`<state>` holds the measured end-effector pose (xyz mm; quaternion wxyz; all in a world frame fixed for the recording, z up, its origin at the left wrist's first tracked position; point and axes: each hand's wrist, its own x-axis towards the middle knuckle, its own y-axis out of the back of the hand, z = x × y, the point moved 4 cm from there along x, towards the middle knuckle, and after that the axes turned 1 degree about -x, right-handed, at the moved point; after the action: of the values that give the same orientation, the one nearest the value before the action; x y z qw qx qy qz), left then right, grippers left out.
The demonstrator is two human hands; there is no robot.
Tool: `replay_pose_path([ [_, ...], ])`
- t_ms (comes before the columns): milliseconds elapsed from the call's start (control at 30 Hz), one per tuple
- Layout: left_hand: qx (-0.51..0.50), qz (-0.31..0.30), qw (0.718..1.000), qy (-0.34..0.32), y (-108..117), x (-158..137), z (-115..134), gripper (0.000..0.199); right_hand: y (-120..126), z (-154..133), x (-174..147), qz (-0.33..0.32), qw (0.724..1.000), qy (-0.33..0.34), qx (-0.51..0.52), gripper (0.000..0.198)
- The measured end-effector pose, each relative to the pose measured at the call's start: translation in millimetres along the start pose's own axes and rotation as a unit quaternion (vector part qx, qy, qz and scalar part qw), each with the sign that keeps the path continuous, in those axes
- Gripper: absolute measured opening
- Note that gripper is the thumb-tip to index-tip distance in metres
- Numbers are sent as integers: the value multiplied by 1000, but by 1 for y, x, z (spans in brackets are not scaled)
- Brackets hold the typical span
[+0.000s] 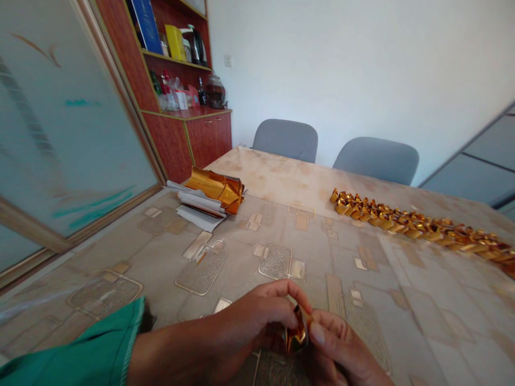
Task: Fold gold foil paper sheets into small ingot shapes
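Note:
Low over the near part of the table, my two hands meet around a small folded piece of gold foil paper point(296, 333). My left hand point(257, 321), coming from a green sleeve, closes on it with the fingers bent over its top and left side. On the other side my right hand point(341, 343) pinches its right edge between thumb and fingers. The paper looks curved, shiny and partly hidden by the fingers. At the left back lies a stack of gold foil sheets point(217, 188) with grey-white backs. A long row of folded gold pieces point(414, 222) stretches along the right.
A patterned cloth covers the table point(241, 257). Two grey chairs point(285, 139) stand behind it, against a white wall. To the left are a frosted glass door point(60, 134) and a red-brown cabinet point(205, 136) holding bottles, a kettle and a large jar.

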<state>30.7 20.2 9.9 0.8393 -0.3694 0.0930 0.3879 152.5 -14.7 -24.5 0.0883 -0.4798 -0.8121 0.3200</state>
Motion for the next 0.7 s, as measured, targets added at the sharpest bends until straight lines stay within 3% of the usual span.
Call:
replay_pose_path([
  [167, -48, -65, 997, 13, 1, -1, 1, 25, 3, -7, -3, -11, 999, -6, 53, 56],
  [267, -19, -98, 995, -10, 7, 1, 5, 36, 5, -11, -6, 0, 994, -32, 104, 48],
  [367, 17, -109, 993, -43, 10, 5, 4, 43, 6, -13, -8, 10, 991, -38, 124, 42],
  [700, -24, -112, 992, -61, 7, 7, -3, 39, 3, -12, -3, 0, 992, -14, 126, 41],
])
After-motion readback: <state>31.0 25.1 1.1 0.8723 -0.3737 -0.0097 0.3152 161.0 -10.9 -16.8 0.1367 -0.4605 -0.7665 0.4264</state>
